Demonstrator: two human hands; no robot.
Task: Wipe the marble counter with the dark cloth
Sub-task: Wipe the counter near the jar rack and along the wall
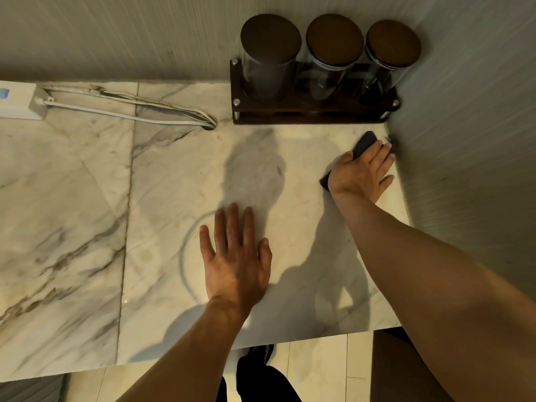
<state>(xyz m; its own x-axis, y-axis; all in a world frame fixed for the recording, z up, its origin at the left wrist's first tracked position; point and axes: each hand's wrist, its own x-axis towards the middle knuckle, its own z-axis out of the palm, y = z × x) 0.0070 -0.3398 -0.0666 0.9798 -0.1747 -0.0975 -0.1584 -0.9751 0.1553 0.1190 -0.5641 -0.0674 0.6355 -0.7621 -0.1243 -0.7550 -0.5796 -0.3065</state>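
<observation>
The marble counter [162,216] is pale with grey-brown veins and fills most of the view. My right hand [362,172] presses flat on the dark cloth [366,142] at the counter's far right, close to the side wall. Only the cloth's far end and a near corner show; the hand hides the rest. My left hand [235,256] lies palm down on the bare marble near the front middle, fingers spread, holding nothing.
A dark wooden rack [313,111] with three glass jars with brown lids [333,42] stands at the back right against the wall. A white power strip [20,101] and its cables [130,110] lie at the back left. The counter's front edge is near my legs.
</observation>
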